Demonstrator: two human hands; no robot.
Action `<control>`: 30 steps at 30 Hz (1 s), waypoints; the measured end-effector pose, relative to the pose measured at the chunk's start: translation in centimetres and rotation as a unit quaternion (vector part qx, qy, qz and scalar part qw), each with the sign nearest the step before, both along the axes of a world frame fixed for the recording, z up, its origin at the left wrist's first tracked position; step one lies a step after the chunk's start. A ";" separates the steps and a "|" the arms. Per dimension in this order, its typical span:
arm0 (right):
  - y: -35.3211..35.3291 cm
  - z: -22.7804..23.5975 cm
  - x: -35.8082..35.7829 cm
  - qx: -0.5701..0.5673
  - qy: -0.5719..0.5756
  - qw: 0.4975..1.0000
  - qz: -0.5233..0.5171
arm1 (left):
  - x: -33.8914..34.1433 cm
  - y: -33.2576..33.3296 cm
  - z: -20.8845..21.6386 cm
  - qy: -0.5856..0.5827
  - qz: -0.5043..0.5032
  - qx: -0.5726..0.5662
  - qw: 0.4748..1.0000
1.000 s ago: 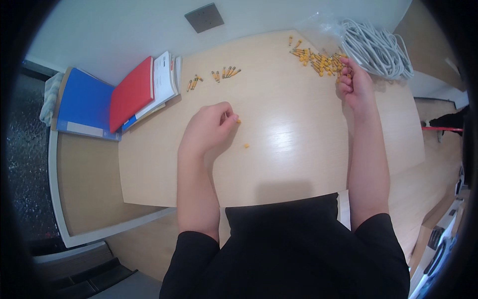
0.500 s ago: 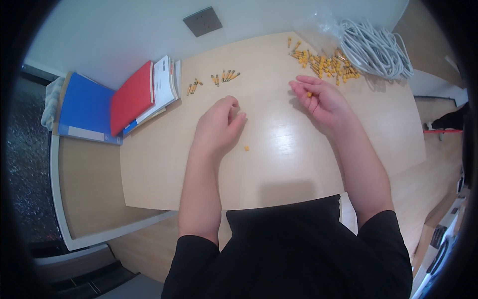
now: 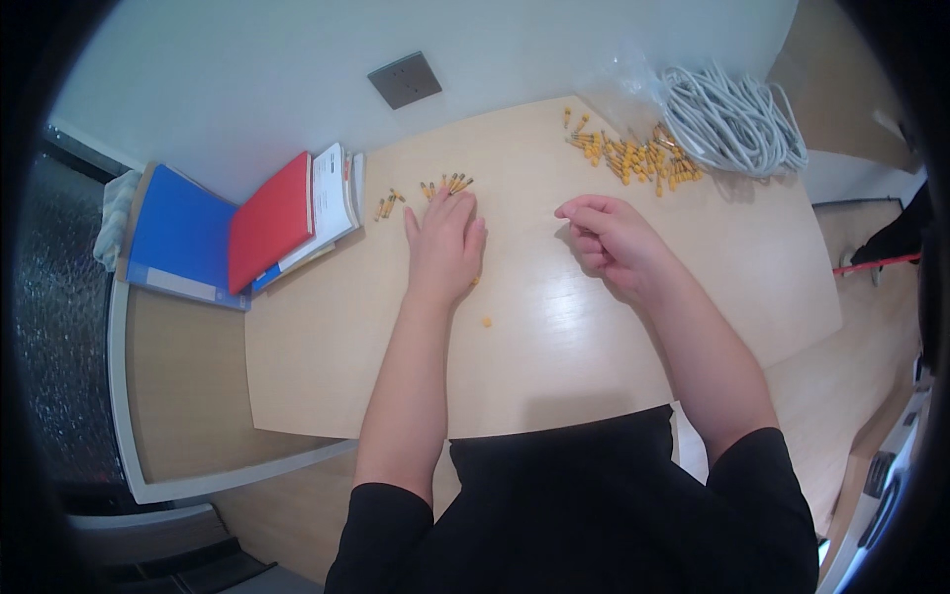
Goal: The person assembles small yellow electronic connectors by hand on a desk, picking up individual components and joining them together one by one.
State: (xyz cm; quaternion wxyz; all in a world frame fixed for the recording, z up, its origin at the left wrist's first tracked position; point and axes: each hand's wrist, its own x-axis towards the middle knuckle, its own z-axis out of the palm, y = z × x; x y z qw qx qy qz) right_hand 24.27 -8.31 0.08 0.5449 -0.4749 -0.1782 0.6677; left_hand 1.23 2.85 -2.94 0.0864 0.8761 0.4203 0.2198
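Note:
My left hand (image 3: pixel 445 246) is open, its fingers stretched over the near side of a row of small yellow-and-metal plug connectors (image 3: pixel 459 182). The fingertips reach those pieces; whether any is gripped is hidden. Beside the heel of this hand a small yellow piece (image 3: pixel 476 281) peeks out. Another tiny yellow piece (image 3: pixel 486 322) lies nearer me on the table (image 3: pixel 554 356). Farther right, my right hand (image 3: pixel 609 241) is held closed above the table, fingers curled and thumb against them. What is inside its fingers cannot be seen.
A heap of similar yellow connectors (image 3: pixel 633 158) lies at the back right, beside a clear plastic bag (image 3: pixel 623 84) and a coil of grey cable (image 3: pixel 732 124). Left of the row sits a smaller connector group (image 3: pixel 386 206). Red (image 3: pixel 272 218) and blue folders (image 3: pixel 183 228) stand at the left.
My left hand has straightened its fingers and moved forward onto the row of connectors. My right hand has turned over and drawn back; the yellow piece seen in it before is now hidden.

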 end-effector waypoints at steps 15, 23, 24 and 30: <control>0.4 -0.8 -0.1 0.025 -0.022 0.999 0.010 | -0.7 1.0 -0.9 -0.119 -0.026 0.079 0.989; -0.1 -0.6 -0.9 0.054 -0.061 0.995 0.064 | -2.6 -2.1 2.4 -0.081 -0.080 -0.035 0.993; -0.3 -0.4 -1.0 0.062 -0.065 0.993 0.073 | -2.7 -2.6 3.0 -0.065 -0.101 -0.065 0.991; -0.7 -0.9 -1.8 0.068 -0.042 0.992 0.094 | -2.6 -3.8 5.6 0.050 -0.195 -0.178 0.963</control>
